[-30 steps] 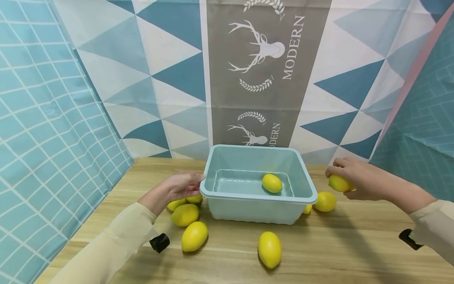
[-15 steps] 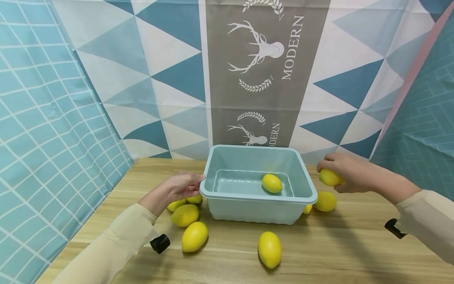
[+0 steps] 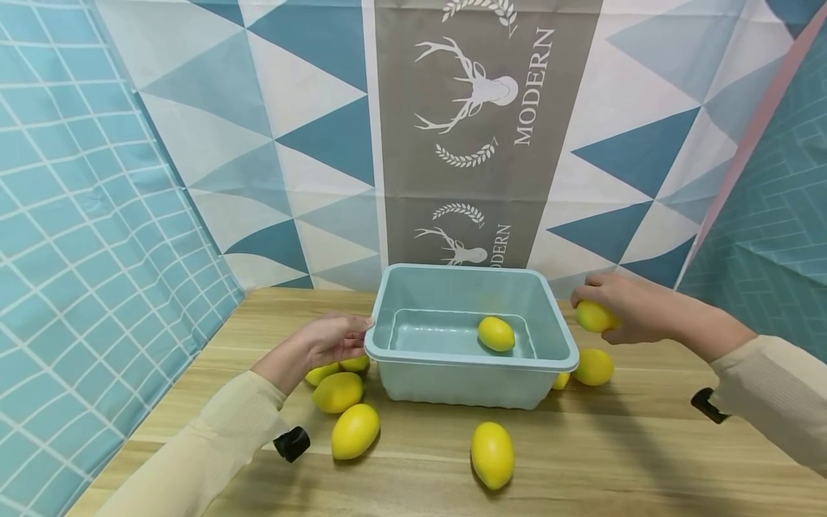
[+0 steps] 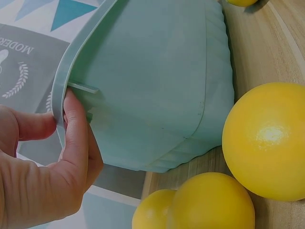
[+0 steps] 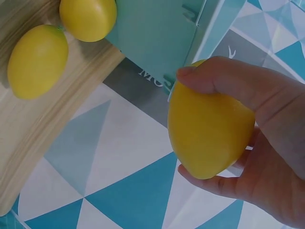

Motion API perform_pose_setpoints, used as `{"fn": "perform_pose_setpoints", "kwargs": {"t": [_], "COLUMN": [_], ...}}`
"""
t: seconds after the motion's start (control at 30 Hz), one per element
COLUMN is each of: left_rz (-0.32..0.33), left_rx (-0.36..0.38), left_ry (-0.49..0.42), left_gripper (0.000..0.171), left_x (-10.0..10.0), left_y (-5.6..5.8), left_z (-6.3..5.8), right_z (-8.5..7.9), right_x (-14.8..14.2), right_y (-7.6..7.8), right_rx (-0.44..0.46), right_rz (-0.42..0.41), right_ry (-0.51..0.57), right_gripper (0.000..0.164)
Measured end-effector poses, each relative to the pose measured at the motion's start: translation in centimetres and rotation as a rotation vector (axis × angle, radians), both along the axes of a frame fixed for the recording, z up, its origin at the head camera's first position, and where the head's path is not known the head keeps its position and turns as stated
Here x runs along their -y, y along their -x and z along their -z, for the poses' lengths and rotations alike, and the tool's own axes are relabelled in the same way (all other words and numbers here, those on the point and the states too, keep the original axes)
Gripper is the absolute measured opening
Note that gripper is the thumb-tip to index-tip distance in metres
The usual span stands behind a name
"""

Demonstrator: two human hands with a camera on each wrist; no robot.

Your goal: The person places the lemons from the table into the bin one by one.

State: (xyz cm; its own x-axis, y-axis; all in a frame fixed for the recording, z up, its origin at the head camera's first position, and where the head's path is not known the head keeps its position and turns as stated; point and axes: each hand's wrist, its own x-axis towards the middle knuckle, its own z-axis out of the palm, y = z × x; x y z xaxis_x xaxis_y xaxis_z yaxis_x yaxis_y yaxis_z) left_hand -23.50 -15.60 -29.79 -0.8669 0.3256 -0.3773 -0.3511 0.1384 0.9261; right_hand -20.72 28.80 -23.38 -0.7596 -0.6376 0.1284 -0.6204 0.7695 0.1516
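A pale blue-green plastic tub [image 3: 465, 384] stands on the wooden table with one lemon [image 3: 496, 334] inside. My left hand [image 3: 332, 339] pinches the tub's left rim between thumb and fingers, which the left wrist view shows closely. Just beyond the right rim, my right hand [image 3: 636, 305] grips another lemon [image 5: 209, 124], held above the table. Thumb and fingers wrap round that lemon in the right wrist view. Beneath this hand, a lemon [image 3: 593, 367] lies on the table beside the tub, and a further one [image 3: 560, 380] is partly hidden by the tub's corner.
Several lemons lie left of the tub, including one below the left hand [image 3: 338, 392] and one nearer the front [image 3: 355, 431]. A single lemon [image 3: 492, 455] lies in front of the tub. A patterned cloth [image 3: 452, 143] hangs behind the table.
My right hand has moved left toward the tub and slightly up, carrying the lemon. The left hand stays on the rim, and the tub has not visibly moved.
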Motion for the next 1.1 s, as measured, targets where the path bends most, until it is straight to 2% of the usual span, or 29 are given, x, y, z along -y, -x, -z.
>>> {"fn": "perform_pose_setpoints", "kwargs": {"t": [0.57, 1.1], "left_rz": [0.005, 0.002], "left_rx": [-0.004, 0.000], "left_ry": [-0.009, -0.002], "left_gripper": [0.044, 0.041], "left_x": [0.1, 0.0], "left_y": [0.0, 0.0], "left_z": [0.2, 0.0], "right_z": [-1.2, -2.2], "right_x": [1.3, 3.0], "right_y": [0.5, 1.4], "right_rx": [0.067, 0.118], "right_rz": [0.045, 0.045], "right_ry": [-0.027, -0.025], "right_gripper": [0.048, 0.045]}}
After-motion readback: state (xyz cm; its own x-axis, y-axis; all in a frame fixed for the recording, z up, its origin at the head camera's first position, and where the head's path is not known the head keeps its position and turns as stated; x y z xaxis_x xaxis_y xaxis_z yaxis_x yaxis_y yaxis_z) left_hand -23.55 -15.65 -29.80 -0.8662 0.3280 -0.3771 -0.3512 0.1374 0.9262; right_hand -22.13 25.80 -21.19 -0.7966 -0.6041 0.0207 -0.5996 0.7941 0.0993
